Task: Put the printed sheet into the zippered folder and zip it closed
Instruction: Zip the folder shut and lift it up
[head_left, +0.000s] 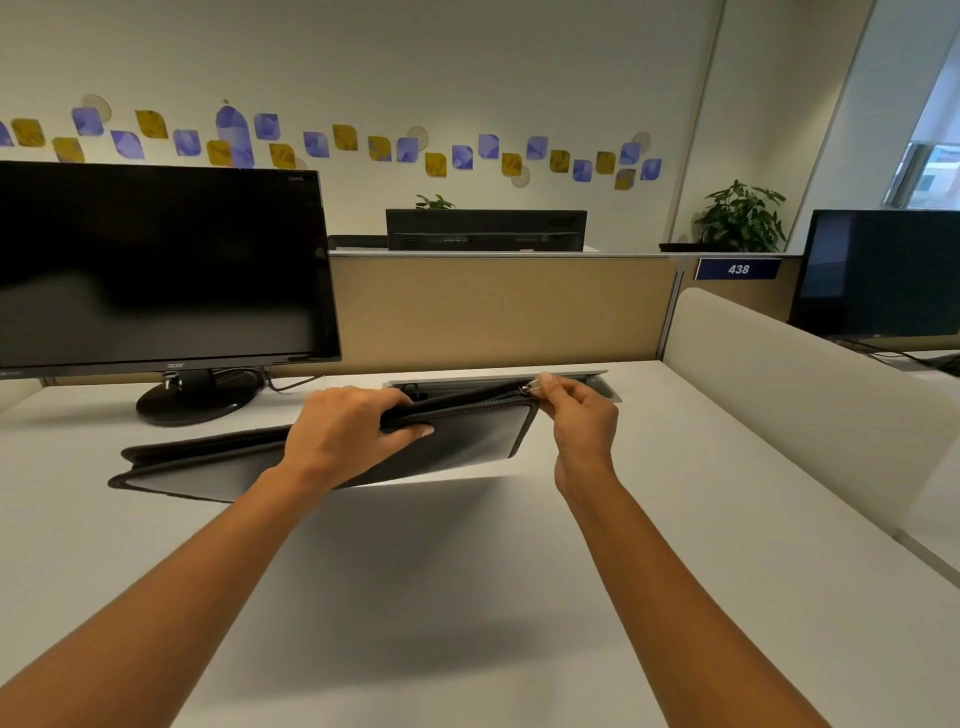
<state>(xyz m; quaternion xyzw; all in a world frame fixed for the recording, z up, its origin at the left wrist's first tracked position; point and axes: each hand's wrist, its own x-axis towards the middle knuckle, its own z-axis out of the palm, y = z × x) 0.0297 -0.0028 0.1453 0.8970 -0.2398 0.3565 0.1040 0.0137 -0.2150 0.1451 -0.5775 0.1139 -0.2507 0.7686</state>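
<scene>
Nearest the camera, the white tabletop (467, 597) is bare under both forearms. Beyond that stretch lies the zippered folder (467, 434), dark and leather-like with pale stitching along its edge; its left end rests on the tabletop while its right end is lifted clear, casting a shadow below. The left hand (348, 431) grips the folder's top edge near the middle, fingers (363, 400) curled over the far side and thumb on the near face. The right hand (579, 415) pinches the metal zipper pull (531, 387) at the upper right corner. No sheet can be seen. Just behind the folder sits a recessed cable tray (597, 382), with a dark monitor (156, 265) to the left, its round base close to the folder's far edge, and a tan partition (493, 306) farther back.
</scene>
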